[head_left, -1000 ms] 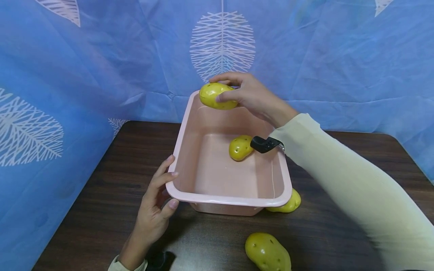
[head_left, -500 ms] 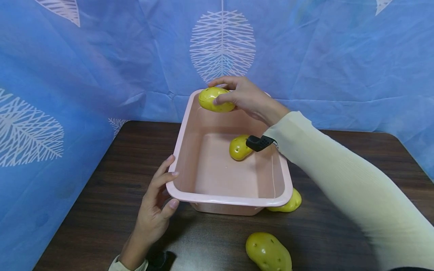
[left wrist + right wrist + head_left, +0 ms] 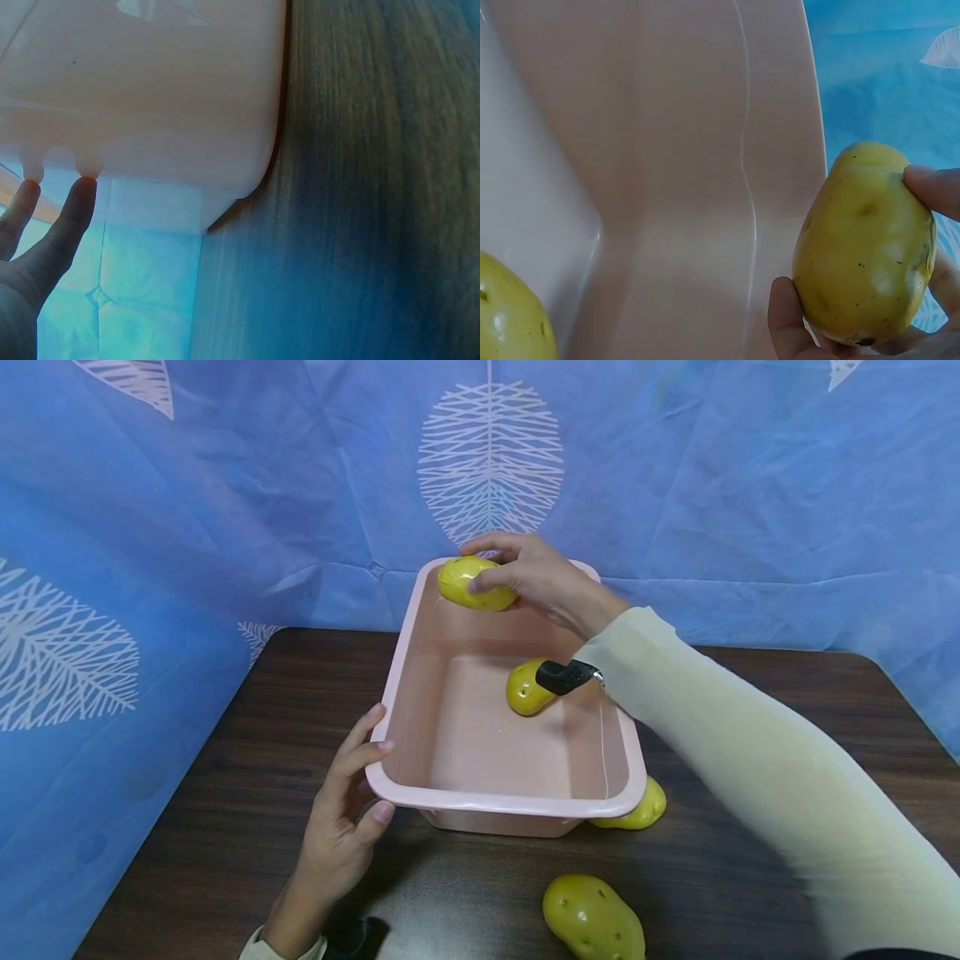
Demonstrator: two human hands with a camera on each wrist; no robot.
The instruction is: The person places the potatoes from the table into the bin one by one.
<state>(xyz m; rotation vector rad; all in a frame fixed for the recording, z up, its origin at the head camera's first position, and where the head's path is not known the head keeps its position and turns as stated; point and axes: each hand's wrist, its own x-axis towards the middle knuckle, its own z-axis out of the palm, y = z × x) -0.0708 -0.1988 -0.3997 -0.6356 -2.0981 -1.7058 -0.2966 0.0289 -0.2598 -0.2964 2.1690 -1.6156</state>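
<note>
My right hand (image 3: 536, 577) holds a yellow potato (image 3: 474, 583) between thumb and fingers, over the far end of a pink plastic basin (image 3: 506, 804). In the right wrist view the same potato (image 3: 866, 247) shows whole, with small dark spots, fingers on either side. Another potato (image 3: 527, 687) lies on the basin floor, partly covered by the black wrist strap (image 3: 566, 677). My left hand (image 3: 341, 818) grips the basin's near left corner, fingertips over the rim and thumb at its front. From the left wrist, two fingers (image 3: 67, 225) meet the basin's outer wall.
A potato (image 3: 641, 810) sits partly hidden beneath the basin's right rim. Nearer me, a larger greenish-yellow potato (image 3: 592, 917) lies on the dark wooden table (image 3: 750, 860). Behind the table hangs a blue cloth (image 3: 675, 485) with white leaf prints.
My right hand has lowered slightly and shifted a little left with the potato, nearer the basin's far rim. The left hand and the basin have stayed put.
</note>
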